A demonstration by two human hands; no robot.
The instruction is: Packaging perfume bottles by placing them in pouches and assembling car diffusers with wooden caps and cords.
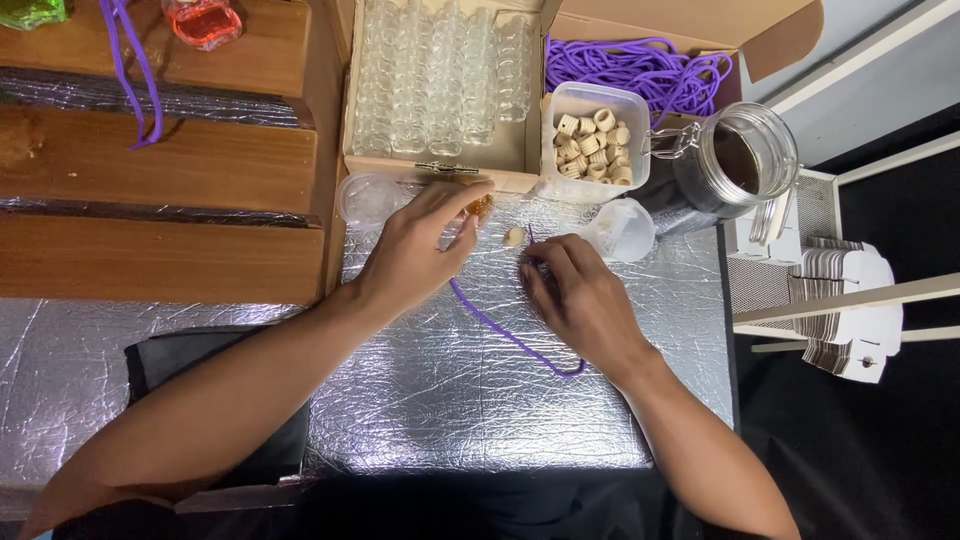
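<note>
A: What carries it all?

B: A desk under crinkled silver foil, with a cardboard box of clear glass bottles at its far edge and a plastic tub of pale wooden beads beside that.

A: And the hands?

B: Apart. The left hand pinches a small amber bottle at its fingertips. The right hand is closed on the near end of a purple cord.

A: How does the cord lie?

B: Slack and thin, its long axis slanting from below the left hand toward the right wrist, between the two. The right hand is nearer its end. A small cork sits just between the hands.
</note>
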